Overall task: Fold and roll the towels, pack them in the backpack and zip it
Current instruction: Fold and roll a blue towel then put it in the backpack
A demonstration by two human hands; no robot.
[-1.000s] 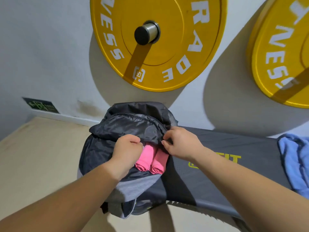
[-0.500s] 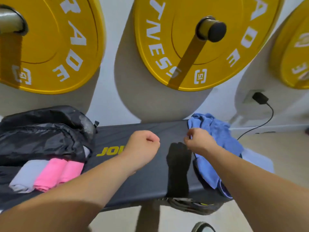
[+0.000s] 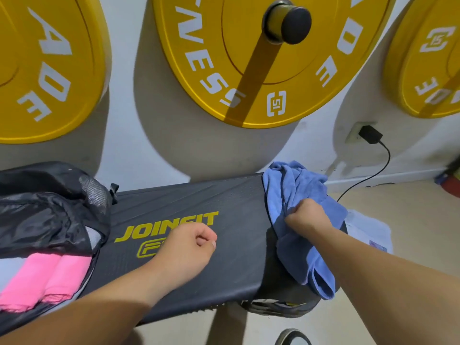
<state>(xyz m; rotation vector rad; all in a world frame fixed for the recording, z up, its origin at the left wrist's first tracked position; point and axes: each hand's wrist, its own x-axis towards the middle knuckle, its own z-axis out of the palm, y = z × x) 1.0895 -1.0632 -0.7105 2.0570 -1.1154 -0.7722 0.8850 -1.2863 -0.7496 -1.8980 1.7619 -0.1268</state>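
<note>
Under the right hand [image 3: 307, 215], a crumpled blue towel [image 3: 295, 185] is gripped; the left hand [image 3: 189, 250] is curled, empty. Best spread it flat before folding.

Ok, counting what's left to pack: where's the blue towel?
Head view, right side: the blue towel lies crumpled on the bench end, gripped by the right hand.

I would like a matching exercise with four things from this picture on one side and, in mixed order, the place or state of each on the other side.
Things:
1. blue towel
2. pink towels
3. left hand
4. black plug

Place or state:
a. in the wall socket
b. rolled, in the open backpack
c. curled, holding nothing
d. crumpled, gripped by the right hand

Pairs: 1-d, 2-b, 3-c, 4-a.
</note>
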